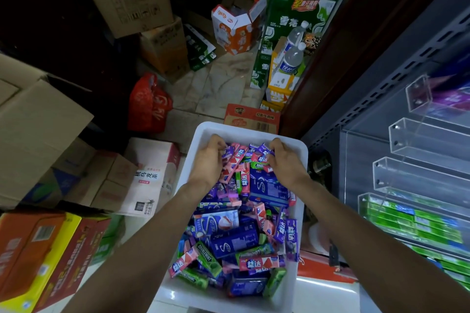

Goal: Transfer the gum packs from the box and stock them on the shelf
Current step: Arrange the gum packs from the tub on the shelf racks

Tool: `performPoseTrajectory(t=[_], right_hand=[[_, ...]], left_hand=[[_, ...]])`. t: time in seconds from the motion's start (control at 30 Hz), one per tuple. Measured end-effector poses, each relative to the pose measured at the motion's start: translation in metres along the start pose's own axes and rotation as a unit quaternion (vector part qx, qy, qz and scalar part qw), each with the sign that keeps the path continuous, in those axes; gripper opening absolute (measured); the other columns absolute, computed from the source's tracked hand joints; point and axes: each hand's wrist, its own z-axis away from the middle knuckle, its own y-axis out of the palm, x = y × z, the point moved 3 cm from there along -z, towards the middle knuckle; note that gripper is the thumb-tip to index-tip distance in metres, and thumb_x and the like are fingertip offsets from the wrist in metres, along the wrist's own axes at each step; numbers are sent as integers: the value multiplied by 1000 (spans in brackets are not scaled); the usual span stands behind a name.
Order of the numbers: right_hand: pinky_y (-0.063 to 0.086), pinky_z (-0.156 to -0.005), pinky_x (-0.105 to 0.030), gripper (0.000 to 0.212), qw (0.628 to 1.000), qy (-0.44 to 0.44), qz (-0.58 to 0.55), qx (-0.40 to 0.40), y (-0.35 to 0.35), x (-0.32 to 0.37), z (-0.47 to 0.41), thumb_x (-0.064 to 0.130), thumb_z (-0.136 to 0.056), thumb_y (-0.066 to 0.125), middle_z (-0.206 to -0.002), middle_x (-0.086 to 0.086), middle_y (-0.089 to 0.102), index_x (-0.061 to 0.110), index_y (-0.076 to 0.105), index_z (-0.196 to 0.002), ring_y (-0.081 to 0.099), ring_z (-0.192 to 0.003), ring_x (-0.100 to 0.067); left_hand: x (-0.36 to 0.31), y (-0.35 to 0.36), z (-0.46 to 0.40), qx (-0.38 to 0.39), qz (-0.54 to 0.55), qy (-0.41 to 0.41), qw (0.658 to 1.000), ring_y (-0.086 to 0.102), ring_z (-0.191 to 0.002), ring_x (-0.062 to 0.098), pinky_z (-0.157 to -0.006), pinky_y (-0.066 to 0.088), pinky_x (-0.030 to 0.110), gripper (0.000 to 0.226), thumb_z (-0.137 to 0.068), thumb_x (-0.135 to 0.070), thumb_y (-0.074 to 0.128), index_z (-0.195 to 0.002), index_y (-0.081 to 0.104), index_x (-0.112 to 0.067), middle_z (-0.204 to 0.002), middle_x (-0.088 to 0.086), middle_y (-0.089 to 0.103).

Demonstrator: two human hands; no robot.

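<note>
Both forearms reach forward and down into white rectangular plastic box [254, 132]. Left hand [207, 160] curled, fingers pinching purple gum packs [227, 153] at far end. Right hand [286, 161] curled round more purple packs there. Box heaped with pink, purple, green, blue packs. Clear acrylic shelf [417, 145] at right: lower tiers hold green packs.
</note>
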Motion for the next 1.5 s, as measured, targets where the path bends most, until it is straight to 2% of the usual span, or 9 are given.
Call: performPoseTrajectory(t=[0.1, 0.23, 0.33, 0.6, 0.8, 1.0, 1.2, 1.4, 1.5], right_hand=[[38, -70, -32, 25, 1000, -2, 0, 1, -1, 2, -1, 12, -99, 41, -111, -20, 56, -3, 41, -120, 55, -98, -30], [47, -75, -39, 22, 1000, 5, -20, 0, 3, 4, 0, 16, -99, 44, -110, -20, 57, 1, 42, -114, 57, -98, -31], [48, -68, -38, 17, 998, 24, -50, -6, 4, 5, 4, 19, -98, 47, -101, -19, 62, 5, 43, -107, 61, -90, -33], [51, -88, -39, 45, 995, 52, -81, 2, 7, 17, 1, 28, -88, 64, -119, -12, 61, 9, 48, -125, 59, -108, -27], [51, -79, -32, 43, 996, 70, -38, -26, 10, 23, -1, 29, -84, 68, -111, -12, 65, 6, 55, -118, 63, -99, -26], [51, -82, -32, 49, 996, 86, -2, -28, 3, 18, 10, 37, -85, 65, -113, -11, 66, 9, 55, -124, 63, -100, -24], [49, -91, -33, 51, 989, 106, -95, -50, -8, 25, 36, 35, -84, 66, -119, -9, 64, 7, 56, -126, 61, -106, -23], [48, -70, -44, 32, 971, 86, -219, -50, -17, 53, 68, 31, -82, 70, -81, -17, 66, 0, 67, -90, 61, -76, -27], [40, -56, -25, 19, 962, 65, -260, -57, -19, 64, 82, 22, -84, 68, -54, 11, 59, 20, 62, -67, 52, -53, 0]], left_hand=[[-6, -4, 2, 18, -16, 8, 1000, 62, -95, 21, -79, 47, 20, 31, -97, -3, 38, -121, 55, -12, -112, 8, 64], [-2, -11, 1, 53, -76, 26, 995, 54, -116, 24, -87, 34, 9, 34, -99, -3, 40, -129, 55, -5, -130, 9, 55], [7, -18, 3, 79, -75, 47, 993, 53, -118, 21, -93, 31, 12, 33, -96, -4, 48, -128, 57, -9, -133, 6, 53], [3, -19, 13, 77, -59, 57, 994, 58, -112, 22, -98, 42, 26, 34, -94, -8, 55, -128, 56, -12, -128, 8, 59], [-13, -23, 30, -1, 62, 66, 996, 60, -104, 15, -87, 43, 13, 29, -93, -16, 58, -121, 61, -9, -113, 3, 65], [-7, -22, 41, -7, 193, -65, 979, 61, -76, 13, -71, 58, 31, 29, -91, -20, 61, -113, 62, -3, -89, 5, 62], [-10, -15, 56, 38, 338, -186, 922, 65, -85, 28, -61, 58, 22, 21, -94, -17, 57, -103, 58, 2, -99, 25, 62], [-31, -12, 69, 80, 416, -217, 880, 67, -84, 26, -69, 59, 27, 11, -97, -17, 51, -96, 54, -6, -97, 17, 66], [-38, -19, 77, 93, 452, -200, 864, 67, -84, 24, -71, 59, 28, 31, -94, -19, 56, -114, 51, 5, -102, 23, 66]])
